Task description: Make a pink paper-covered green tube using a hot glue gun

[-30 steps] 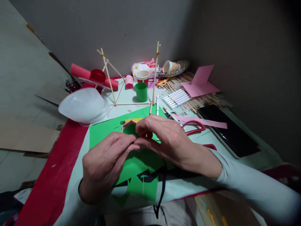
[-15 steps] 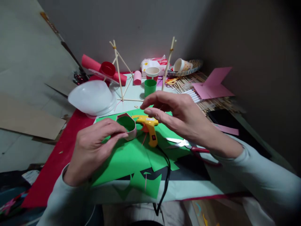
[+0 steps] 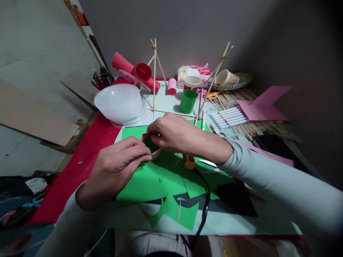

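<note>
Pinching a small paper ring (image 3: 153,147) from both sides, we work over the green sheet (image 3: 150,178) at the middle of the table. Our left hand (image 3: 118,167) comes in from 7 o'clock, thumb and fingers curled narrow against the ring's near wall; our right hand (image 3: 174,134) reaches across from 3 o'clock, fingertips closed on the ring's far rim and partly hiding it. The ring is pinkish outside and green inside, and it sits just above the sheet, between the two hands. A glue gun (image 3: 189,162) lies on the sheet just at 3 o'clock of the ring, only its yellow handle showing under our right wrist, with its black cord (image 3: 205,200) trailing toward 6 o'clock. Scissors (image 3: 207,163) lie beside the gun, mostly hidden by the sleeve. At 11 o'clock a white bowl (image 3: 119,103) rests upside down. At 12 o'clock a frame of sticks (image 3: 154,71) stands upright, with a green cup (image 3: 188,101) just beside it at its 3 o'clock. Markers (image 3: 227,116) lie in a row at 2 o'clock, well apart from the hands.
</note>
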Action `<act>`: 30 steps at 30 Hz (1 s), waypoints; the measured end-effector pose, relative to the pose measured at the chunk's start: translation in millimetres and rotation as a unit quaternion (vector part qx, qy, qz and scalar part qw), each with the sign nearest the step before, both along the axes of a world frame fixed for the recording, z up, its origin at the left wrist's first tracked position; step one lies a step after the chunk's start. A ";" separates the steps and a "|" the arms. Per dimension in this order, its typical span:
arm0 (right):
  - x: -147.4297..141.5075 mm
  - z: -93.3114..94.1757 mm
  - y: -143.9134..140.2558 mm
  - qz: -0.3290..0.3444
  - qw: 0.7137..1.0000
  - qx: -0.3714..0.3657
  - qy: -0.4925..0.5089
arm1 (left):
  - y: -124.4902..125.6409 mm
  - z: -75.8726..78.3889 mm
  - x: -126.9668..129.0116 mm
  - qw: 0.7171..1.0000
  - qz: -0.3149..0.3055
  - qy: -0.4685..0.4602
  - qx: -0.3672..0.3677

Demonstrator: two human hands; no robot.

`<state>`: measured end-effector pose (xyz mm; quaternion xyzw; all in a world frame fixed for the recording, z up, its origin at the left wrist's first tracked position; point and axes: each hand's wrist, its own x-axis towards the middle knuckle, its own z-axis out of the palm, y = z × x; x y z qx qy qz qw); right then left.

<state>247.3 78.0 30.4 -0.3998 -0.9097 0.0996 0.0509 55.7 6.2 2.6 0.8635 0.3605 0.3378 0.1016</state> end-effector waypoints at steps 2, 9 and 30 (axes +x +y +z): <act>0.1 1.6 0.4 0.022 1.000 0.007 -0.018 | 0.0 -1.3 0.9 1.000 0.006 -0.002 0.010; -3.9 15.3 -9.3 0.069 0.997 0.020 -0.042 | 0.2 -11.9 2.9 0.997 0.028 -0.017 0.063; 50.3 -5.1 -20.5 0.156 0.969 -0.020 0.191 | -2.2 -18.3 -2.0 0.997 0.056 -0.036 0.023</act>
